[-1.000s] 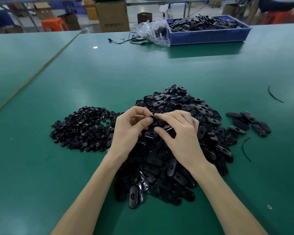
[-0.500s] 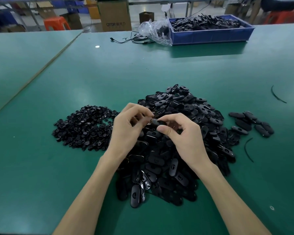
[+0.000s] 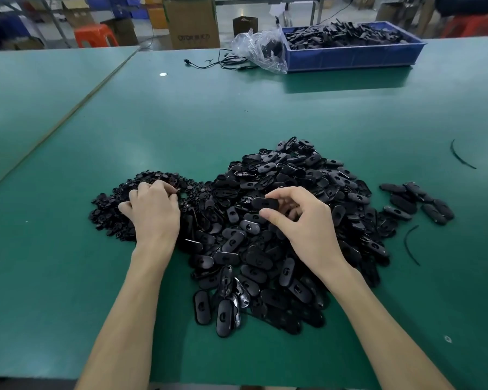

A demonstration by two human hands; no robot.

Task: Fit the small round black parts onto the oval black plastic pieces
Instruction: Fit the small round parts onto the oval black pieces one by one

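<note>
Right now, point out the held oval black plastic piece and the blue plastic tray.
oval black plastic piece [image 3: 264,203], head view, its top face.
blue plastic tray [image 3: 350,58], head view, its front wall.

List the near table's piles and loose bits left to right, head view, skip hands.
Heap of small round parts → large heap of oval pieces → small cluster of oval pieces → thin curved black strip

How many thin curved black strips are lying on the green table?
2. The far strip lies at the far right, alone; the near strip curves just right of the pile of oval pieces. More could be hidden under the piles.
</note>
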